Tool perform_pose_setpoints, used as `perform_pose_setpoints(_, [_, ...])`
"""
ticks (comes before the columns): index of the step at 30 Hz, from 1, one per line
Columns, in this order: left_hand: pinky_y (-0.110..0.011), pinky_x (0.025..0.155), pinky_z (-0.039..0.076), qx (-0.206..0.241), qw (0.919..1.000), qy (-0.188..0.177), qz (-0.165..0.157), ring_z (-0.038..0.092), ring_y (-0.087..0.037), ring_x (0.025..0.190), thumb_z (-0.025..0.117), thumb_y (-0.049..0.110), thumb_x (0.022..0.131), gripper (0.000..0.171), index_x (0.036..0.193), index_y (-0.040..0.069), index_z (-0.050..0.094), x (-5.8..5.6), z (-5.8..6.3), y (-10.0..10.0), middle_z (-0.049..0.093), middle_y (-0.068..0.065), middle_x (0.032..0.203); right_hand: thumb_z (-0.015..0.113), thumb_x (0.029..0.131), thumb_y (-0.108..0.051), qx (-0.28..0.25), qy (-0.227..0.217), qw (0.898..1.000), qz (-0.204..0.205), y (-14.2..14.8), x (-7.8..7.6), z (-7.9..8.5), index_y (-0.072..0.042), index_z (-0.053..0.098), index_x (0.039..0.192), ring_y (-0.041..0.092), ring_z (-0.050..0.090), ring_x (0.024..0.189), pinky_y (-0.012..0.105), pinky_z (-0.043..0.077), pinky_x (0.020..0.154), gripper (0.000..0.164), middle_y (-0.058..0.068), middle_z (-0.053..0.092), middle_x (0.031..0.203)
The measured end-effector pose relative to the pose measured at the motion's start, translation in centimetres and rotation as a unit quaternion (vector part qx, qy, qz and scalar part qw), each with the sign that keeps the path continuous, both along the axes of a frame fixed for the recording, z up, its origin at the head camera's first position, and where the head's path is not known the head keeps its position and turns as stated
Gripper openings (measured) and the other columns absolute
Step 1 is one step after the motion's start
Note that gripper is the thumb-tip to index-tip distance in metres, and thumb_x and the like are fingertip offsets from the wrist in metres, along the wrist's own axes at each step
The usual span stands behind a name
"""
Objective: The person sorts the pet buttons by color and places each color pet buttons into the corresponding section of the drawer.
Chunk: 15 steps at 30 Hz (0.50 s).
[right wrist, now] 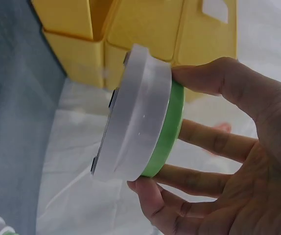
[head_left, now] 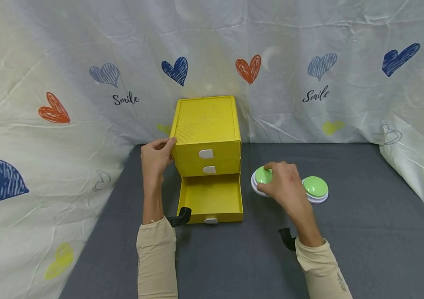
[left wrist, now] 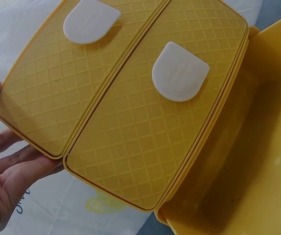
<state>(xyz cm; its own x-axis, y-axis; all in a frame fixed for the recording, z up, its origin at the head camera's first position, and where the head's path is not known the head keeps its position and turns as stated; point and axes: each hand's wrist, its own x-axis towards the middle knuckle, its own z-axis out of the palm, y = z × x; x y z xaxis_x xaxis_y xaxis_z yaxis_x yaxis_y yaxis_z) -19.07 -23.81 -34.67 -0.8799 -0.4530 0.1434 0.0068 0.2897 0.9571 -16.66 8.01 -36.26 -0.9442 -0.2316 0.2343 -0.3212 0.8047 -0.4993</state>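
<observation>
My left hand rests against the left side of a yellow drawer cabinet, thumb at its upper front corner. In the left wrist view the fingers stretch out along that side. The lowest drawer is pulled out with a bare inside; the two above it are closed. My right hand grips a round push button with a green cap and white base. Seen from the right wrist, thumb and fingertips pinch its rim, and dark feet show under the raised base.
A second green push button sits on the dark grey tabletop, right of my right hand. White cloth printed with hearts hangs behind the cabinet and on the left. Black straps stick out from both wrists.
</observation>
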Motion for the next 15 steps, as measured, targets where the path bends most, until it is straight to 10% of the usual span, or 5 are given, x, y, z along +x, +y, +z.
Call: perform_pose_setpoints(15, [-0.034,0.07,0.055,0.008,1.0,-0.003,0.0,0.063,-0.017,0.083,0.067,0.053,0.075,0.049,0.104,0.013,0.07,-0.2,-0.1,-0.1,0.065,-0.004,0.101,0.077,0.066,-0.025,0.001,-0.019,0.999,0.04,-4.1,0.9,-0.6,-0.005,0.067,0.102,0.028,0.044,0.076,0.03,0.039,0.053,0.043,0.012,0.058,0.088])
